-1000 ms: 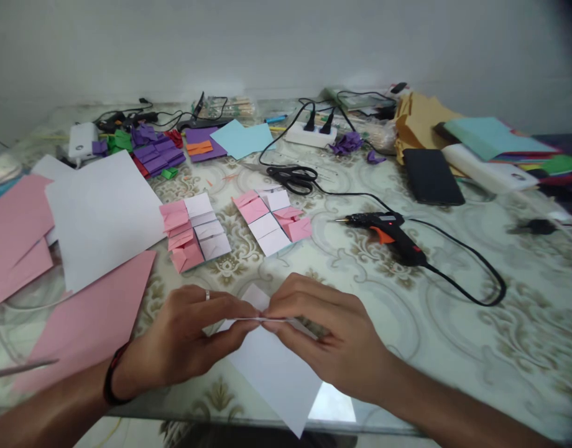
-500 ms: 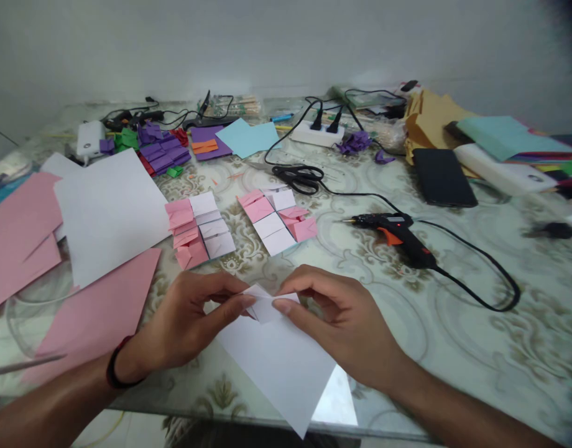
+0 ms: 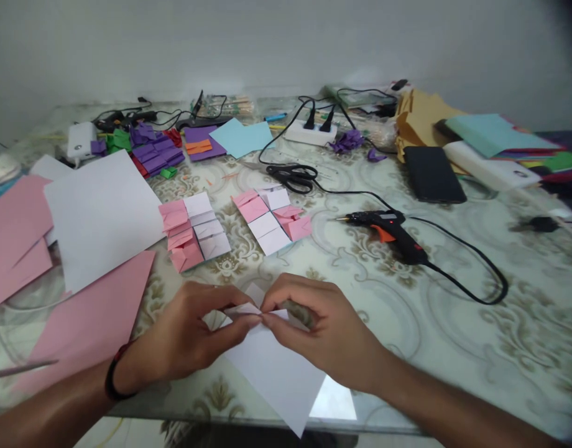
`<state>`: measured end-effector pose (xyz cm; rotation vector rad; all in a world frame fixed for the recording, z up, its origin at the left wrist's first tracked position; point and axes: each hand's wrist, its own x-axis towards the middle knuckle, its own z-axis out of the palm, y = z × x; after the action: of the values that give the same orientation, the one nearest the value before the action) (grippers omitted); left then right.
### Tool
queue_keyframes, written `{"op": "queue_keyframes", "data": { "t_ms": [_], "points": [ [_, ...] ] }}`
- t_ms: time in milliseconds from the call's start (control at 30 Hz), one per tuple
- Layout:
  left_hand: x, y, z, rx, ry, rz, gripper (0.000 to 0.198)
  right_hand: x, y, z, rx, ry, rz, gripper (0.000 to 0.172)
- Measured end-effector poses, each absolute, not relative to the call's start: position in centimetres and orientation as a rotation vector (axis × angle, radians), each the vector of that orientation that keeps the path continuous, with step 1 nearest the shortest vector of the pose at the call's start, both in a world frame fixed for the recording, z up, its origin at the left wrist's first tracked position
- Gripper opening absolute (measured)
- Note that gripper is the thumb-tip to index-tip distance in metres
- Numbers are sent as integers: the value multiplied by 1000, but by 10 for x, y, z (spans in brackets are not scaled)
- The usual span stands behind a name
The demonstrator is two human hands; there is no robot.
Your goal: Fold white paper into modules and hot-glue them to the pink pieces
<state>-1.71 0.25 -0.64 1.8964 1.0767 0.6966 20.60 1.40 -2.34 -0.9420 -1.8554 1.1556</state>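
Both hands meet over a small folded piece of white paper near the table's front edge. My left hand pinches its left part between thumb and fingers. My right hand pinches it from the right, its thumb tip touching the left thumb. Beneath the hands lies a larger white sheet, its lower corner reaching past the table edge. Beyond the hands lie two cards covered with folded pink and white pieces, a left card and a right card.
At right lies a black glue gun with its cord, behind it a phone. Black-handled scissors rest mid-table. White and pink sheets spread at left. A power strip stands at the back.
My hands have drawn together, their thumb tips now touching over the folded white paper. The paper is tilted up more, and the whole view has shifted slightly.
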Motion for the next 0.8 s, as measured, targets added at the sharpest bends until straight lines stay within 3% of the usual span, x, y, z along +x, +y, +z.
{"op": "queue_keyframes", "data": {
  "t_ms": [567,733,800],
  "points": [
    [-24,3,2,2024,1159,789,16,223,23,-10,-958,-1790,1341,15],
    [-26,5,-5,2208,1134,1030,19,229,28,-15,-912,-1557,1350,9],
    [-25,5,-5,2335,1052,1089,25,228,29,-19,-911,-1487,1425,18]
  ]
}}
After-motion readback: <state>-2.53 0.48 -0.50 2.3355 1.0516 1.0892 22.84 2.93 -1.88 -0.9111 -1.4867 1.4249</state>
